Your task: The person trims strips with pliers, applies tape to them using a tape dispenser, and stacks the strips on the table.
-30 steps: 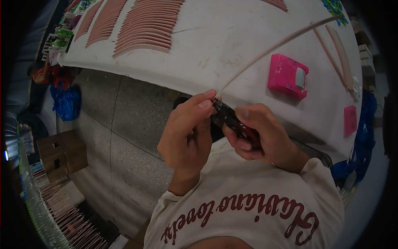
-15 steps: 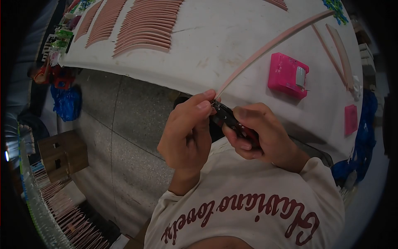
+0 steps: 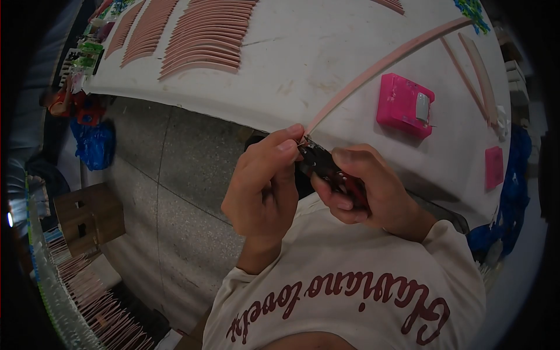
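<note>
While the wearer bends over a white-topped table (image 3: 303,70), dark red script runs across the chest of a cream long-sleeved shirt (image 3: 332,318) — upside down from this camera, it seems to read "Glaviano lovely", with folds distorting the last letters. The bright pink, box-shaped block (image 3: 392,108) with a grey panel on its face carries no print large enough to read. Both wrists angle inward, so that the hands meet in front of the body near the table's edge. The left hand (image 3: 262,181) is raised with its back outward and fingers curled, the thumb and forefinger pinched together on the near end of a long, narrow, pale pink curved strip (image 3: 379,64). The right hand (image 3: 376,189) is wrapped firmly round a black hand tool with red on its handles (image 3: 318,161), thumb laid along the top; the tool's nose points at the left fingertips (exactly what it bites on there is too small to tell). From that pinch the strip rises in an arc over the table, passing above the pink block, its far end near a blue-and-green cluster (image 3: 473,14). Rows of similar pink curved strips (image 3: 204,38) lie closely ranked on the tabletop — well apart from the hands.
</note>
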### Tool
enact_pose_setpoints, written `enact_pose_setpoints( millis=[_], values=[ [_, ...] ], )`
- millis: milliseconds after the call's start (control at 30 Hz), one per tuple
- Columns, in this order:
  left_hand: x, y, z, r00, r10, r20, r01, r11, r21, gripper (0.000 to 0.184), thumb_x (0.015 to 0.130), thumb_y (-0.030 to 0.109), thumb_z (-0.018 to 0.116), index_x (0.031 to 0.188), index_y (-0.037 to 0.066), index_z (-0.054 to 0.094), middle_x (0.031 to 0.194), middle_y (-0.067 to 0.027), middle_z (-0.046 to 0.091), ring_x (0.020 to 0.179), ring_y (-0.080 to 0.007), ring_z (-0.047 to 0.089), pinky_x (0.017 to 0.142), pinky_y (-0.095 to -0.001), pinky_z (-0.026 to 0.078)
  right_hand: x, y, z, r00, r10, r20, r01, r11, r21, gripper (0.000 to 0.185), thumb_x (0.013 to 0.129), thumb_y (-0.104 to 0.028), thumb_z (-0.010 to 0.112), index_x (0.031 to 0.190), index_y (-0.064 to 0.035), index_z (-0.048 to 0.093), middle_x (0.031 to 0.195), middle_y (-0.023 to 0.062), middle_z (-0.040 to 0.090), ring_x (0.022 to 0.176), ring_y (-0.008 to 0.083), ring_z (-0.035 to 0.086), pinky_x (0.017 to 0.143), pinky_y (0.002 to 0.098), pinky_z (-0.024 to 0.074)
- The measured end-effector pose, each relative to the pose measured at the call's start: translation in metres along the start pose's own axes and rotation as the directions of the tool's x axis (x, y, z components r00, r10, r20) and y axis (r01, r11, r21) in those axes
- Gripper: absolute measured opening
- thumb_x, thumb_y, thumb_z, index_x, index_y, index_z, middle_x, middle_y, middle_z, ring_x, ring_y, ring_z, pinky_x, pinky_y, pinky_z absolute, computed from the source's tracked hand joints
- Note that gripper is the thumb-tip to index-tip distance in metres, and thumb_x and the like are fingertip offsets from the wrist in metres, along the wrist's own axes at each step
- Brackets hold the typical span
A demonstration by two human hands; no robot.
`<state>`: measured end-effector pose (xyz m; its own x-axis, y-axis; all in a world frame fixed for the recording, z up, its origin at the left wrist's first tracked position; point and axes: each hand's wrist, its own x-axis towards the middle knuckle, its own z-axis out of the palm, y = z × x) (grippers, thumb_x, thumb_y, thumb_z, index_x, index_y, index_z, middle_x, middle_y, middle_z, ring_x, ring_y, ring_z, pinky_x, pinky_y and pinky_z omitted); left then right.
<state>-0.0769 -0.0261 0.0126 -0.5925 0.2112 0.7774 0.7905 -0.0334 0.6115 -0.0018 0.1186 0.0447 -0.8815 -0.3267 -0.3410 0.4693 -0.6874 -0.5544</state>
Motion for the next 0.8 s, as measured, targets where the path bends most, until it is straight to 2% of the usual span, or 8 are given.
enact_pose_setpoints(
  millis=[333,533,600,733,800],
  values=[
    [-0.0026,-0.0021,-0.0015,1.0,-0.003,0.012,0.003,0.999,-0.034,0.018,0.09,-0.012,0.058,0.107,-0.005,0.057,0.098,-0.0271,0.068,0.081,-0.0244,0.069,0.068,-0.0291,0.057,0.0005,-0.0001,0.0014,1.0,0.0,-0.007,0.0,1.0,0.002,0.046,0.102,-0.038,0.046,0.076,-0.0017,0.055,0.058,0.0003,0.044,0.039,0.0058,0.034,0.037,0.0223,0.0262],
    [-0.0037,-0.0028,-0.0009,1.0,-0.019,0.008,0.019,0.998,-0.058,0.018,0.091,-0.009,0.058,0.108,-0.005,0.056,0.097,-0.0271,0.068,0.081,-0.0248,0.07,0.068,-0.0298,0.057,-0.0005,-0.0008,0.0006,1.0,-0.001,-0.002,0.001,1.0,0.022,0.043,0.103,-0.034,0.045,0.075,-0.0019,0.055,0.058,0.0002,0.044,0.04,0.0055,0.034,0.036,0.0216,0.0259],
    [-0.004,-0.0036,0.0007,1.0,-0.023,-0.01,0.022,0.998,-0.067,0.017,0.091,-0.009,0.058,0.108,-0.005,0.056,0.098,-0.0274,0.068,0.081,-0.0252,0.07,0.069,-0.03,0.057,-0.0012,-0.0029,0.0013,0.999,0.015,-0.035,-0.018,0.996,-0.086,0.052,0.1,-0.043,0.043,0.075,0.0004,0.054,0.059,0.0019,0.042,0.041,0.0077,0.032,0.037,0.0231,0.0256],
    [-0.0012,-0.003,0.0027,1.0,0.011,-0.012,-0.011,1.0,-0.027,0.016,0.092,-0.008,0.058,0.108,-0.005,0.056,0.097,-0.0268,0.068,0.081,-0.0255,0.07,0.069,-0.0298,0.058,0.001,0.0035,-0.0044,1.0,0.014,0.0,-0.014,0.999,-0.032,0.053,0.098,-0.047,0.043,0.077,0.0003,0.056,0.06,0.002,0.044,0.042,0.0082,0.033,0.037,0.0229,0.0267],
    [0.0004,-0.0019,0.0025,0.999,0.034,-0.002,-0.034,0.999,0.024,0.016,0.092,-0.008,0.057,0.108,-0.005,0.055,0.094,-0.0251,0.068,0.077,-0.0213,0.068,0.067,-0.0278,0.057,0.0008,0.0043,-0.0066,0.999,-0.011,0.034,0.013,0.998,-0.063,0.056,0.096,-0.051,0.043,0.079,0.0003,0.057,0.062,0.0027,0.046,0.042,0.0086,0.034,0.036,0.0229,0.0273]
  ],
)
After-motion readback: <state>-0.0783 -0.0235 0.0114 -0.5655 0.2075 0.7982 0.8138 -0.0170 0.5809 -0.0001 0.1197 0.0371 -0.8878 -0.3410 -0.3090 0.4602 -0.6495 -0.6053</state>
